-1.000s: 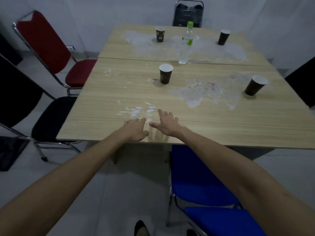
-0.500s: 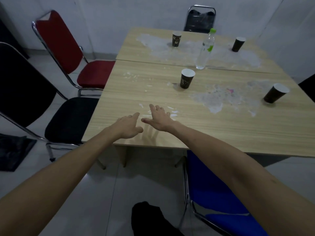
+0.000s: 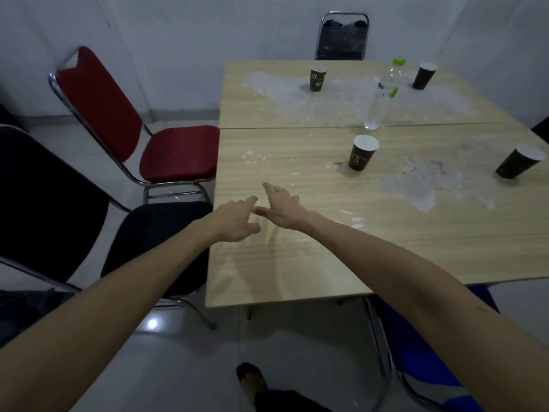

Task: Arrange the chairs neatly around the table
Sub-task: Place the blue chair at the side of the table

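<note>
A light wooden table [image 3: 297, 263] fills the right half of the view. My left hand [image 3: 234, 220] and my right hand [image 3: 282, 208] hover side by side over its near left corner, fingers apart, holding nothing. At the table's left side stand a red chair [image 3: 178, 153] and, nearer, a black chair [image 3: 154, 233], both with seats against the table edge. A blue chair [image 3: 416, 346] is tucked under the near edge at the lower right. Another dark chair [image 3: 341, 37] stands at the far end against the wall.
Several dark paper cups stand on the table, the nearest one [image 3: 363, 153] in the middle, beside a clear plastic bottle [image 3: 383, 96] with a green cap. White smears cover the tabletop. My foot [image 3: 249, 382] is on the pale tiled floor below.
The view has swung left, so the red and black chairs now sit nearer the centre. Both hands have drifted toward the table's left corner, still close together and empty.
</note>
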